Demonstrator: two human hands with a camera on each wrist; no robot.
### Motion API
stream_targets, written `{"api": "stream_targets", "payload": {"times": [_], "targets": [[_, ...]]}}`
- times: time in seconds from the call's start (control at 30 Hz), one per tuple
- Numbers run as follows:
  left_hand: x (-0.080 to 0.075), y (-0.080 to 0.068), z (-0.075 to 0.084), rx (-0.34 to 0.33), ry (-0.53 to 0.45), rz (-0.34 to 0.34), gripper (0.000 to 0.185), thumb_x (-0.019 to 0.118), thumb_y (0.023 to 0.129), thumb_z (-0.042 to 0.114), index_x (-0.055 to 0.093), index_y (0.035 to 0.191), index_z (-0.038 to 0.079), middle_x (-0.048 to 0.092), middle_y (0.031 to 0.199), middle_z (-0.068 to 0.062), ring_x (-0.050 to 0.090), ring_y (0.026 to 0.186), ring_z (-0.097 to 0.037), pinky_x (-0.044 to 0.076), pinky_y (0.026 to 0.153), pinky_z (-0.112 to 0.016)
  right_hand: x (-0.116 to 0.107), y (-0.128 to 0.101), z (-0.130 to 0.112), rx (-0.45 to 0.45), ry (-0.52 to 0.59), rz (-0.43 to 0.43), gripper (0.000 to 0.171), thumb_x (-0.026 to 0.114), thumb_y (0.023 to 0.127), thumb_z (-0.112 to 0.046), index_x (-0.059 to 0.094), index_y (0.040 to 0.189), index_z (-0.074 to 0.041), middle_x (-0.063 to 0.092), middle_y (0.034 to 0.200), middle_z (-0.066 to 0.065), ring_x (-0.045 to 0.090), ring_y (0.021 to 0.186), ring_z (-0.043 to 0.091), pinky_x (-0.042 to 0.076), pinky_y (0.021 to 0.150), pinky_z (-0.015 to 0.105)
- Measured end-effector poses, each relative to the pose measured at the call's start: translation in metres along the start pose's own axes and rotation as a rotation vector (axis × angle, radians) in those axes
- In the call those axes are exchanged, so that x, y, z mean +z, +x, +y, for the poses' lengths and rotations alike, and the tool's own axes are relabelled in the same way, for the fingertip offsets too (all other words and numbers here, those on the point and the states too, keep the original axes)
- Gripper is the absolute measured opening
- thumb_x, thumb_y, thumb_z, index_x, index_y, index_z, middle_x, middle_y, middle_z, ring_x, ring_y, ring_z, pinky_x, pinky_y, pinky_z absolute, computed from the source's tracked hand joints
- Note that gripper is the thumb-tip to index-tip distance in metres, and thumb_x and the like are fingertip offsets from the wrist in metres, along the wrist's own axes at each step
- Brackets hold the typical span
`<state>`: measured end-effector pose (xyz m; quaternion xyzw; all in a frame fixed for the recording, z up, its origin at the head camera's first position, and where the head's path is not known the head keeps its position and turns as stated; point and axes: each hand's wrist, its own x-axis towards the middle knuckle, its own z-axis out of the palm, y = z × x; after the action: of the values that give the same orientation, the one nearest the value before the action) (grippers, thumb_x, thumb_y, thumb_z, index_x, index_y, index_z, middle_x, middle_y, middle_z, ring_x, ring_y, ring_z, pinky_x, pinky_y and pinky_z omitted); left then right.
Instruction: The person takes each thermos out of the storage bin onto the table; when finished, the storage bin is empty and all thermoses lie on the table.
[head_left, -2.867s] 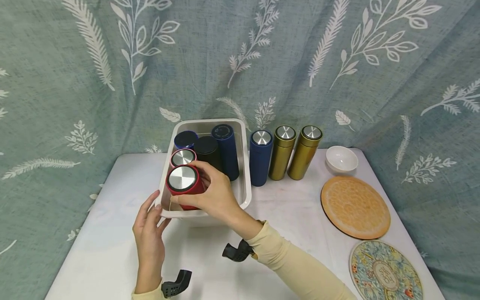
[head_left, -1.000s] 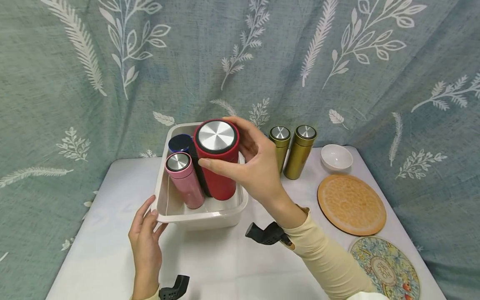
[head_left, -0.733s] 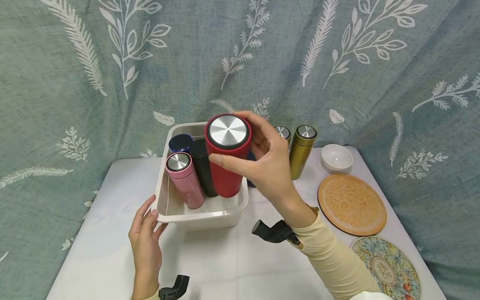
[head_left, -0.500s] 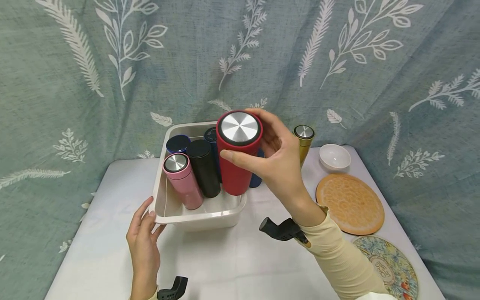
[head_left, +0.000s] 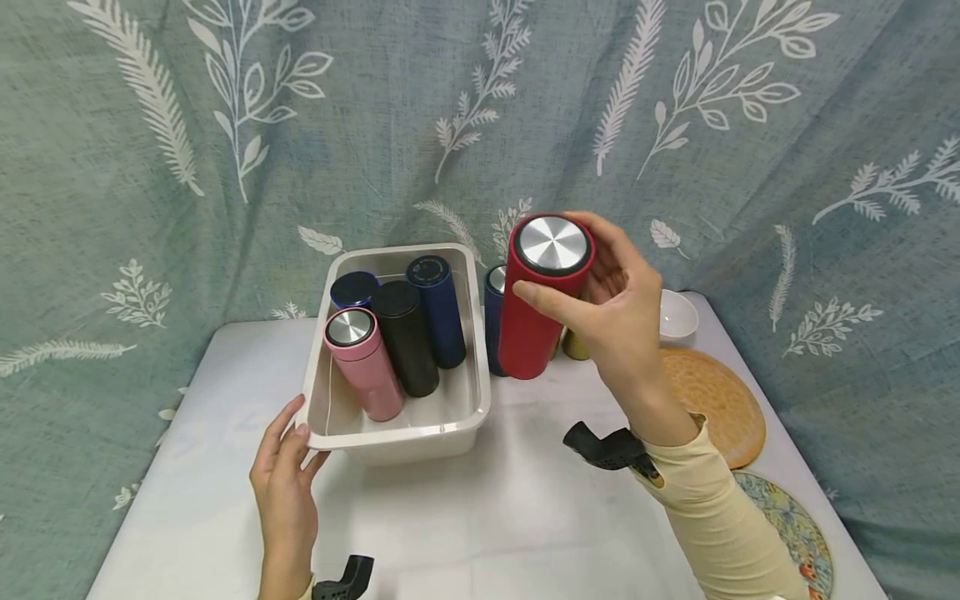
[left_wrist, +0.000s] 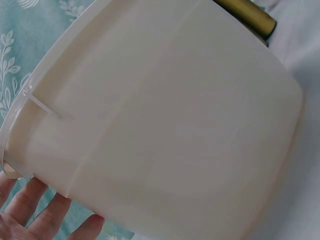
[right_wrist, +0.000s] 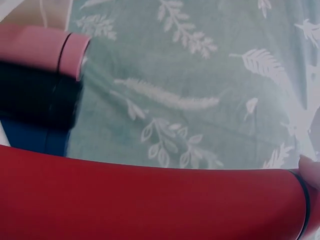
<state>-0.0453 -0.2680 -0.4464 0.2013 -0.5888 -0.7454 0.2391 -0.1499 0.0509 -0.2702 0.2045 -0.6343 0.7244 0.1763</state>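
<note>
My right hand (head_left: 622, 308) grips a red thermos flask (head_left: 528, 333) near its silver-topped lid, thumb in front and fingers behind. The flask hangs upright just right of a white plastic bin (head_left: 408, 433). In the right wrist view the red flask (right_wrist: 150, 202) fills the lower part. At the bin's near left corner, my left hand (head_left: 285, 483) holds the rim; its fingertips also show against the bin wall (left_wrist: 165, 115) in the left wrist view. Inside the bin stand a pink flask (head_left: 367, 375), a black flask (head_left: 408, 350), a navy flask (head_left: 442, 321) and a blue-rimmed flask (head_left: 355, 289).
Behind the red flask, a blue flask (head_left: 492, 325) and a gold flask (head_left: 576, 346) are partly hidden. To the right lie a white bowl (head_left: 678, 317), an orange-brown round mat (head_left: 720, 408) and a patterned round mat (head_left: 787, 517). A patterned curtain (head_left: 375, 125) hangs behind the table.
My right hand has lifted the red flask out of the bin and carried it right, past the bin's right edge. My left hand stays at the bin's corner.
</note>
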Motion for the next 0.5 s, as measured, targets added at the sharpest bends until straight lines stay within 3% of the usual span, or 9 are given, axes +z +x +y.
{"api": "stream_targets", "payload": {"times": [0.5], "targets": [[-0.002,0.001,0.002,-0.009,0.024,-0.004,0.039,0.052,0.103,0.016,0.056,0.142,0.009,0.063,0.13,-0.001,0.069,0.11,-0.011,0.056,0.081,-0.021,-0.034,-0.005,0.03,0.108,-0.113,0.091,0.059,0.085,0.076,-0.004,0.063,0.129,-0.014,0.067,0.123,0.006,0.063,0.114,0.023,0.052,0.098,0.022]]}}
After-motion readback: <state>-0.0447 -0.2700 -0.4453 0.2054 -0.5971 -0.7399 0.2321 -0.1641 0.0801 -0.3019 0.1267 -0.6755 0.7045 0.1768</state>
